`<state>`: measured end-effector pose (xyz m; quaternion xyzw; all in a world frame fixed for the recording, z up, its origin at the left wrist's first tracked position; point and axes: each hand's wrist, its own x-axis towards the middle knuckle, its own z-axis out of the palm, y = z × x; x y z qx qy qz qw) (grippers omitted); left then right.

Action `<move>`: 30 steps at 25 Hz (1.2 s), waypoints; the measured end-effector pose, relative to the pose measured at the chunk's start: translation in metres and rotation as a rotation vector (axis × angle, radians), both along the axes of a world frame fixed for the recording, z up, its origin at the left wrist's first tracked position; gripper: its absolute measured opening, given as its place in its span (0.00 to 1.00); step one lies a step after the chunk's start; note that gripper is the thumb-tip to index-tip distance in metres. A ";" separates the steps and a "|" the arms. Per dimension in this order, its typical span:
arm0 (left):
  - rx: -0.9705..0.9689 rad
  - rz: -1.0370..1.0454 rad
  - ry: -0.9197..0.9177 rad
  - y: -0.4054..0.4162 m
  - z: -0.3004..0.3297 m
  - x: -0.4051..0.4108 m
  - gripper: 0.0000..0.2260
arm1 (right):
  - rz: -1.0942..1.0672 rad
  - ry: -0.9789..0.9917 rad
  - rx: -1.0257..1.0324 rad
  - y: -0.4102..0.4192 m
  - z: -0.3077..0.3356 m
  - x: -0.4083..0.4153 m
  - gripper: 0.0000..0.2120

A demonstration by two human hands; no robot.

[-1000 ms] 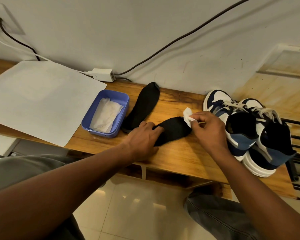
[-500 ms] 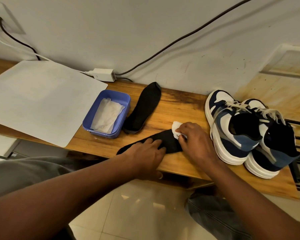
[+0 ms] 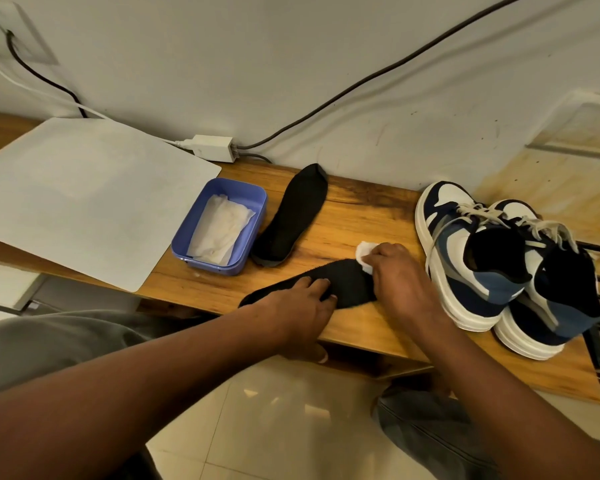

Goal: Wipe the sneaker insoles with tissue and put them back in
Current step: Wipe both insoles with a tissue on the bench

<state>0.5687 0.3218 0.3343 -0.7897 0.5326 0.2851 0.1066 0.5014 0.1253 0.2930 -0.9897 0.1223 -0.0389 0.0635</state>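
Note:
A black insole (image 3: 347, 282) lies across the front of the wooden bench (image 3: 371, 216). My left hand (image 3: 302, 306) presses its near part down with straight fingers. My right hand (image 3: 400, 275) holds a wad of white tissue (image 3: 364, 252) against the insole's right end. A second black insole (image 3: 291, 216) lies apart, further back, next to the blue tray. Two navy, blue and white sneakers (image 3: 478, 254) stand side by side at the right end of the bench, their openings showing dark inside.
A blue plastic tray (image 3: 253, 209) holding white tissues sits left of the insoles. A large white sheet (image 3: 84, 199) covers the bench's left part. A white adapter (image 3: 213, 147) and cables run along the wall. Tiled floor (image 3: 274, 427) lies below.
The insole has come down flat toward the bench's front edge. My right hand with the tissue has moved from the insole's tip inward, then slightly back right.

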 end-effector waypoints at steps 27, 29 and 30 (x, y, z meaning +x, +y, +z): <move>0.047 -0.054 -0.078 -0.020 0.005 0.002 0.35 | 0.248 0.036 0.184 0.038 0.007 -0.053 0.12; 0.044 -0.053 -0.078 -0.020 0.006 0.004 0.35 | 0.234 0.018 0.167 0.026 0.007 -0.051 0.12; 0.039 -0.051 -0.075 -0.019 0.007 0.005 0.35 | 0.170 0.004 0.142 0.014 0.006 -0.050 0.13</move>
